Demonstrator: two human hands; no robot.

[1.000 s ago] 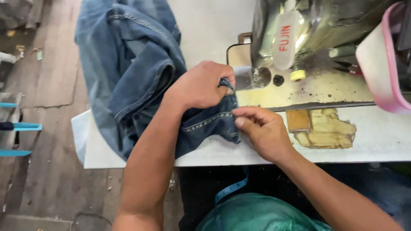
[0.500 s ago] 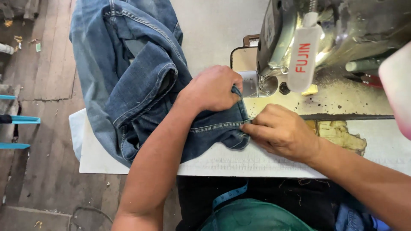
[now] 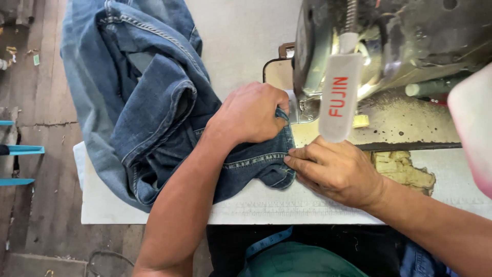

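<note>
On the pale surface (image 3: 241, 36), just before the sewing machine (image 3: 389, 56), a pair of blue jeans (image 3: 148, 107) is lying bunched, its stitched hem reaching toward the needle area. Left hand (image 3: 251, 114) is pressing down on the hem, fingers curled over the denim edge. Right hand (image 3: 335, 172) is pinching the same hem at its corner, just beside the left. Faded, worn denim is trailing off the surface's far-left edge.

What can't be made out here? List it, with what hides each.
Head view only:
- Needle and presser foot: hidden behind the sewing machine head.
- Left hand fingers: curled under the jeans hem.
- Pink object: blurred, cut off by the right edge.
- Right hand thumb: hidden beneath the hand.
</note>
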